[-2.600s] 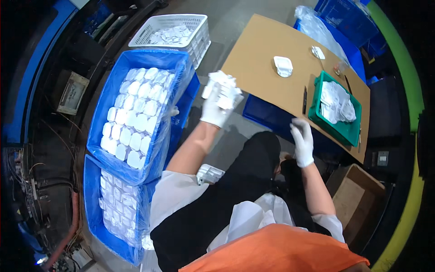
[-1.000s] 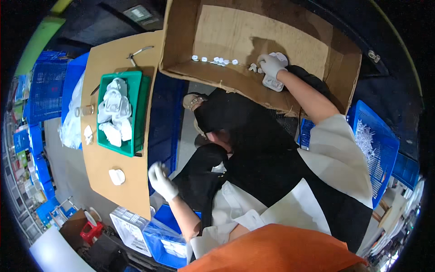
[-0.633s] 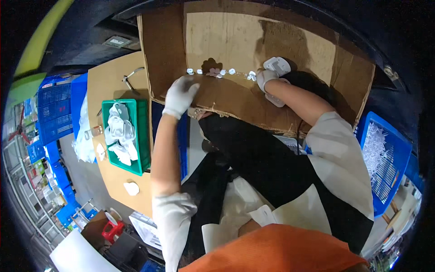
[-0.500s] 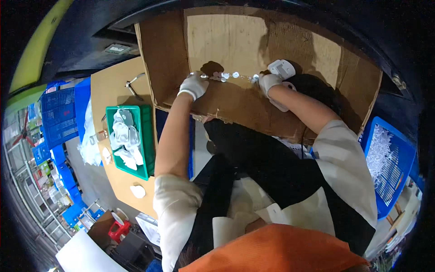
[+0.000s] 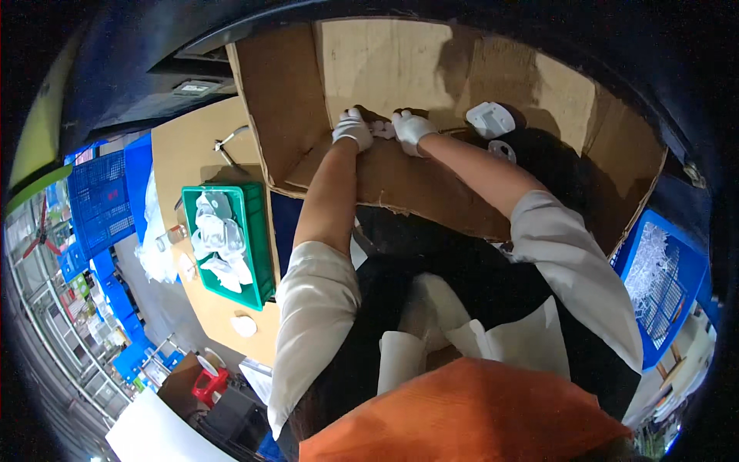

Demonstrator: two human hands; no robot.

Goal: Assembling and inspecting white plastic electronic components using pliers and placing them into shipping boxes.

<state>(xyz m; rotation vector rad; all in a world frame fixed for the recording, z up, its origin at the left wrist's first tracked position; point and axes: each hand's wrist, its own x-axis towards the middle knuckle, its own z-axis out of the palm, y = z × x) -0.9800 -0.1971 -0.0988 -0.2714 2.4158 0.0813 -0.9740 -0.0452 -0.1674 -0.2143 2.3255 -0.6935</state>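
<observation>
Both my hands wear white gloves and are inside a large open cardboard box (image 5: 431,181). My left hand (image 5: 352,131) is closed with its fingers curled down at the box floor. Close beside it, my right hand (image 5: 412,131) is bent inward and also closed. A cluster of small pale pieces (image 5: 382,129) lies in the narrow space between the two hands, touching or nearly touching both. What the fingertips grip is hidden. To the right of my right hand rests a white plastic housing (image 5: 490,120), with a second rounded white part (image 5: 503,151) just below it in shadow.
On the tan table (image 5: 181,138) at left stands a green bin (image 5: 265,246) with white plastic parts (image 5: 219,235). A white piece (image 5: 244,326) and a metal tool (image 5: 229,143) lie near it. At right is a blue basket (image 5: 668,289) of thin white pieces.
My right hand has moved left, away from the white housing, and my left hand slightly right. The small pieces, spread in a row before, now sit bunched between them.
</observation>
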